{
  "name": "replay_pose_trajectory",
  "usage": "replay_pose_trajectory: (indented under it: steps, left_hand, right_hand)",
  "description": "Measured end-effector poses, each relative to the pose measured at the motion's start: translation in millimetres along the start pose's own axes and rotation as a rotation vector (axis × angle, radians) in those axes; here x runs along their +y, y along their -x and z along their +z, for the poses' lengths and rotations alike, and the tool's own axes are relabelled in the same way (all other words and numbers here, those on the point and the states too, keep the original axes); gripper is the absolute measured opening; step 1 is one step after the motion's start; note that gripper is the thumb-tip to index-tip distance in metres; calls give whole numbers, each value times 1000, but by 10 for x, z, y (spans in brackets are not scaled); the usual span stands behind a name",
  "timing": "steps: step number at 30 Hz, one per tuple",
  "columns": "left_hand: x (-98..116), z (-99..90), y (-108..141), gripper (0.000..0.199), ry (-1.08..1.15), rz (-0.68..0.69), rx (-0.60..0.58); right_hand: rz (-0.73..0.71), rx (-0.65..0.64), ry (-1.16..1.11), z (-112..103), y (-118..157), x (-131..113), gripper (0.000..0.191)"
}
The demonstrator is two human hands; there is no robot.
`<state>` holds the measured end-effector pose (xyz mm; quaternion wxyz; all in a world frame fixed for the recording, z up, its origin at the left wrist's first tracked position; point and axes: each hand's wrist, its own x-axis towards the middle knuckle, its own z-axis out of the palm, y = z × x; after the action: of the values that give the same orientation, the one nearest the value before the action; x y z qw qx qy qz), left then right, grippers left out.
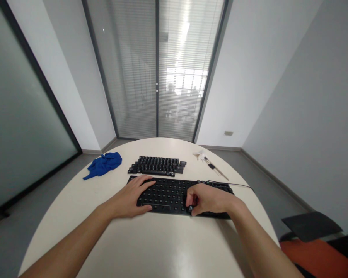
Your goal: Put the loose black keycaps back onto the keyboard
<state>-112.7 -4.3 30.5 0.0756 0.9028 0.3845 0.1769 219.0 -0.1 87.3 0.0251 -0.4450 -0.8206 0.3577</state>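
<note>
1. Black keyboard [168, 193] lies under both our hands; keycaps [158, 165] sit in rows just beyond it.
2. Our left hand [131, 197]: spread open on its left end, thumb near the front edge.
3. Our right hand [206, 198]: curled, right of middle, fingertips near thumb; we can't tell if pinching anything.

From where I stand, the bare left forearm [78, 241] slants inward to a flattened bare left hand [132, 197], palm down, thumb spread from the fingers. The bare right forearm [258, 239] angles in opposite, its bare right hand [208, 197] turned sideways, fingers curled toward the thumb.
</note>
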Motion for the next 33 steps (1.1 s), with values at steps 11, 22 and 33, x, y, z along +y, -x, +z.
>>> replay_pose_trajectory:
  steps: [11, 22, 33]
  left_hand:
    - [-4, 10, 0, 77, 2, 2, 7]
    - [4, 5, 0, 77, 10, 6, 5]
    - [2, 7, -6, 77, 9, 10, 8]
  right_hand:
    - [-2, -6, -60, 1, 25, 44, 26]
    - [76, 26, -105, 1, -10, 34, 20]
    - [140, 32, -73, 10, -48, -17, 16]
